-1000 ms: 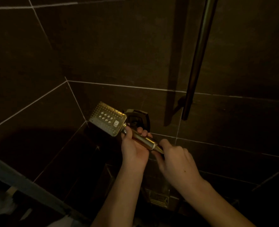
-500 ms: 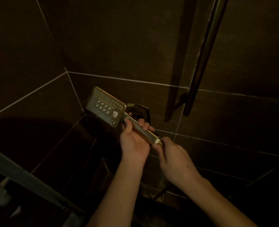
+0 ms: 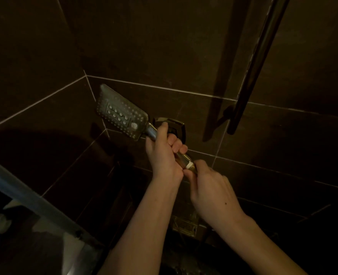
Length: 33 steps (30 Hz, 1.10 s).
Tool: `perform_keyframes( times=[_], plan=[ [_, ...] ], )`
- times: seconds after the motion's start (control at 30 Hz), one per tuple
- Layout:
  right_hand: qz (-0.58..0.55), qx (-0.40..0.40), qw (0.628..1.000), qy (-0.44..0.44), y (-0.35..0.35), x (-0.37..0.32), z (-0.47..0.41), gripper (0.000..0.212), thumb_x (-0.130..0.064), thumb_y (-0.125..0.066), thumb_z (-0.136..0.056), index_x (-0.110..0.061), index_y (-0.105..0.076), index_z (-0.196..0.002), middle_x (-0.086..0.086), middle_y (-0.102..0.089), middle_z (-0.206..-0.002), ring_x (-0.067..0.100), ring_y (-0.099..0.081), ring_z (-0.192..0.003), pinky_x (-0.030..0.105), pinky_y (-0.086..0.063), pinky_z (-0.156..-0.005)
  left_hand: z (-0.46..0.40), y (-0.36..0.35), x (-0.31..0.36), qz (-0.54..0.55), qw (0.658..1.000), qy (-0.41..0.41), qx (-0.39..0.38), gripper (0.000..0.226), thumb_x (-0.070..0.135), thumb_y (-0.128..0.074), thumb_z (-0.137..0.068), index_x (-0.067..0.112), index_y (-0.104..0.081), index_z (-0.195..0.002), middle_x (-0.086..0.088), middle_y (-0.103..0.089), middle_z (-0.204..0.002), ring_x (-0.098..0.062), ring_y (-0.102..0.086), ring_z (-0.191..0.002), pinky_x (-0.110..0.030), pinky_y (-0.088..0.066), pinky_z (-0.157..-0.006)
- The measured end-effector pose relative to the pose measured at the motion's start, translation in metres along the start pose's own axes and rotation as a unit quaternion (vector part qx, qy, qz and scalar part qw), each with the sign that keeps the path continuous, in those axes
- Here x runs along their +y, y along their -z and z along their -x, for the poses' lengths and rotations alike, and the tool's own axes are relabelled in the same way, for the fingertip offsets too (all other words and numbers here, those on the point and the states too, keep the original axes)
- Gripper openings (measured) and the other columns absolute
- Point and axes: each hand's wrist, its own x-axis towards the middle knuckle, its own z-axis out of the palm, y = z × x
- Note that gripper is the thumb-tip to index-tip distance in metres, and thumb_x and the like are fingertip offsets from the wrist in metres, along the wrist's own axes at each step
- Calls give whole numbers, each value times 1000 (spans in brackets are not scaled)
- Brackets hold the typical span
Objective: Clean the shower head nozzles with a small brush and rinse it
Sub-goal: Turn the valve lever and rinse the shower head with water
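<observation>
A square metallic shower head (image 3: 120,114) points up and left in a dim shower corner, its nozzle face turned toward me. My left hand (image 3: 162,153) grips its handle just below the head, fingers curled round it. At the handle's lower end my right hand (image 3: 209,187) pinches the connector nut where the hose joins. The hose itself is hidden behind my hands. No brush is in view.
A dark vertical slide rail (image 3: 251,76) is fixed to the tiled wall at the right. A wall valve plate (image 3: 176,126) sits just behind my left hand. A floor drain (image 3: 186,223) lies below my forearms. A glass door frame (image 3: 29,197) runs diagonally at lower left.
The shower head and both hands have risen slightly in the view, and the head has tilted more steeply up and left. Both grips are unchanged.
</observation>
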Motion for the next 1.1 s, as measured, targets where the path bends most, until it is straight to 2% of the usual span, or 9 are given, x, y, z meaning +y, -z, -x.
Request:
perform_keyframes(
  times=[0.2, 0.47, 0.67, 0.73, 0.8, 0.87, 0.97, 1.03, 1.1],
  plan=[
    [-12, 0, 1000, 27, 5, -1, 1, 19, -40, -43, -100, -30, -46, -116, -16, -54, -85, 3, -57, -64, 20, -49, -56, 0, 1, 5, 44, 998, 30, -13, 10, 13, -62, -95, 16, -54, -90, 7, -41, -54, -6, -34, -40, -19, -31, -38],
    [-130, -61, 990, -15, 10, -4, 1, 17, -44, -43, -100, -30, -52, -102, -8, -60, -71, 4, -54, -53, 18, -35, -47, 0, 8, 5, 74, 990, 52, -108, 37, 7, -47, -92, 20, -48, -58, 9, -36, -46, -5, -31, -33, -19, -29, -35],
    [-163, -65, 984, -37, 8, -4, 1, 13, -42, -43, -100, -33, -51, -96, -8, -61, -70, 0, -57, -54, 16, -37, -46, 1, 14, 4, 51, 983, 53, -169, 17, 9, -41, -90, 18, -48, -77, 5, -36, -53, -8, -32, -37, -23, -33, -37],
    [-205, -78, 974, -49, 8, -4, 1, 14, -40, -43, -101, -31, -53, -96, -6, -59, -67, -3, -55, -51, 15, -36, -43, 0, 16, 4, 19, 981, 51, -187, 17, 18, -46, -97, 16, -49, -80, 4, -38, -57, -8, -34, -39, -23, -34, -38],
    [-252, -83, 962, -60, 6, -8, 2, 17, -38, -43, -102, -28, -56, -97, -6, -56, -65, -2, -52, -48, 14, -35, -41, 0, 14, 6, -56, 981, 48, -179, 35, 43, -51, -100, 12, -52, -83, 2, -41, -61, -9, -36, -43, -23, -36, -39],
    [-287, -68, 953, -70, 4, -11, 0, 18, -37, -43, -102, -27, -57, -99, -7, -55, -63, -2, -51, -46, 13, -34, -40, 1, 5, 7, -104, 984, 19, -143, 53, 56, -49, -99, 3, -58, -102, -2, -49, -64, -11, -43, -44, -25, -42, -41],
    [-288, -45, 953, -86, 6, -11, -7, 17, -38, -42, -102, -29, -56, -104, -7, -56, -64, -2, -51, -44, 13, -33, -38, 5, -6, 10, -97, 991, -29, -91, 50, 46, -48, -102, 7, -52, -134, -7, -66, -86, -15, -64, -56, -29, -55, -52],
    [-278, -44, 956, -88, 8, -7, -10, 17, -38, -42, -102, -29, -55, -106, -6, -57, -66, -2, -50, -43, 12, -32, -37, 6, -5, 12, -95, 992, -25, -85, 42, 40, -48, -104, 10, -55, -133, -7, -70, -96, -17, -73, -70, -31, -59, -58],
    [-274, -45, 956, -89, 8, -3, -11, 16, -37, -43, -102, -27, -55, -103, -5, -56, -64, -1, -49, -40, 12, -32, -36, 6, -1, 14, -90, 991, -4, -101, 35, 37, -48, -105, 12, -59, -126, -5, -69, -93, -16, -73, -74, -34, -60, -63]
  ],
)
